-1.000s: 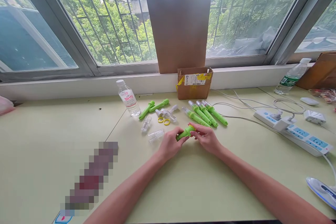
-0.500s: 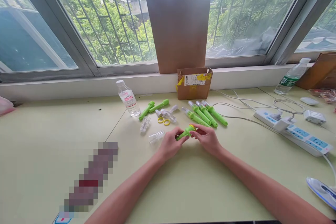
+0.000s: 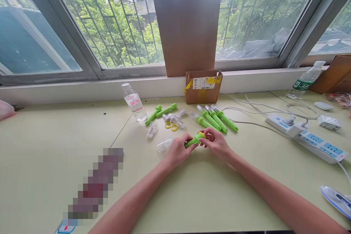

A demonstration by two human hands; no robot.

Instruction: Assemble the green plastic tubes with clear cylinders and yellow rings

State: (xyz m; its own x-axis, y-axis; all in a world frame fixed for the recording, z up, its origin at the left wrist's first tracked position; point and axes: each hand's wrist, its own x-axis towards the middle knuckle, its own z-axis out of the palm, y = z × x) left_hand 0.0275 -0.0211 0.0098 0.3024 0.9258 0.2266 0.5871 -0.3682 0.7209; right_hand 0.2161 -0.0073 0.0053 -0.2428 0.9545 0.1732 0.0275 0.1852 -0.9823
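My left hand (image 3: 179, 150) is wrapped round the body of a green tube (image 3: 195, 140), held tilted above the table. At its right end, the fingers of my right hand (image 3: 215, 142) pinch a yellow ring (image 3: 202, 135) around the threaded part. Behind my hands lie several green tubes with clear tips (image 3: 212, 119). Two green tubes without clear tips (image 3: 166, 110) rest further left. Clear plastic pieces (image 3: 152, 129) and two loose yellow rings (image 3: 174, 127) are near them, and a clear cap (image 3: 165, 145) lies beside my left hand.
A water bottle (image 3: 134, 103) and a small cardboard box (image 3: 203, 93) stand at the back. On the right are a power strip (image 3: 307, 137), white cables and another bottle (image 3: 304, 82). A blurred-out object (image 3: 95, 184) lies at the left.
The fingers of my right hand have shifted slightly around the yellow ring. The green tube has moved a little to the right; both hands still hold on.
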